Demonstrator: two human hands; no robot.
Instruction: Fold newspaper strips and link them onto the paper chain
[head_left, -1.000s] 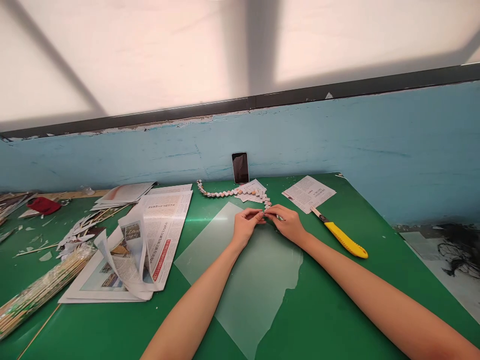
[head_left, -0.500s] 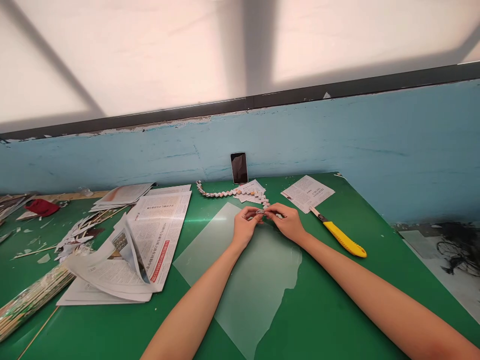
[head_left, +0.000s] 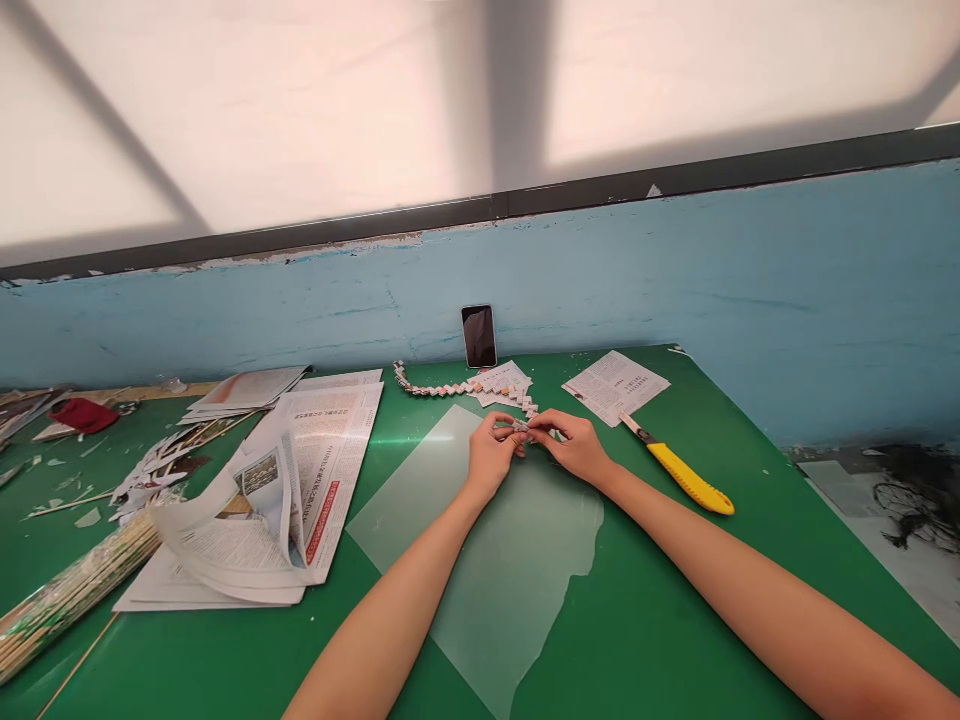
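Note:
A zigzag chain of folded newsprint (head_left: 450, 389) runs across the back of the table and comes up to my fingertips. My left hand (head_left: 493, 450) pinches its near end between thumb and fingers. From the other side, my right hand (head_left: 576, 445) grips the same small end, with thumb and forefinger pressed together. My fingers partly cover the folded piece, and its joint with the chain is hard to make out. Beneath both hands lies a clear sheet (head_left: 495, 590) with one ragged edge.
A yellow-handled utility knife (head_left: 690, 480) lies on the right, its blade touching a newsprint square (head_left: 615, 385). A phone (head_left: 478, 336) leans on the blue wall. Newspapers (head_left: 337, 420), paper scraps (head_left: 150, 475) and bundled sticks (head_left: 75, 605) occupy the green table's left side.
Both hands have shifted very slightly, still pinching the chain's end. The loose newspaper page on the left has lifted and curled toward the right.

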